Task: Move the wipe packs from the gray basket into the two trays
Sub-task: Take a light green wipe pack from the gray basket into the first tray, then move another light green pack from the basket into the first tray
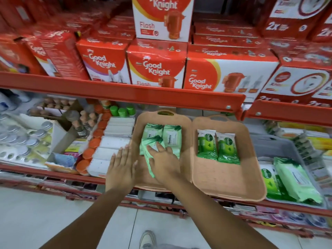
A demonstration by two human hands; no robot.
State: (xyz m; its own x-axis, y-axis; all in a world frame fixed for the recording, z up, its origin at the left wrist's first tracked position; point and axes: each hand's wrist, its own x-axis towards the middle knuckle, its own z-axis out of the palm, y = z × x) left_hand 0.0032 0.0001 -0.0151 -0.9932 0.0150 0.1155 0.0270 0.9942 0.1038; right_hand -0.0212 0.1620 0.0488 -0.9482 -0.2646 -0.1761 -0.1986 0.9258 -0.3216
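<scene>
Right hand (pixel 164 159) lies flat, fingers spread, on Himalaya pack (pixel 150 151); Dettol packs (pixel 218 147) alongside.

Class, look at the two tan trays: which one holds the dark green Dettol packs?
The right tray, beside the gray basket: two dark green Dettol packs lie in it. The left tray holds pale green packs.

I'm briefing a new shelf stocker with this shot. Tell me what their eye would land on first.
First, the wall of red Good Knight boxes filling the upper shelf. Below it, two tan trays side by side: the left tray holds pale green wipe packs under the right hand, with the left hand flat at its edge, and the right tray holds two dark green Dettol packs.
</scene>
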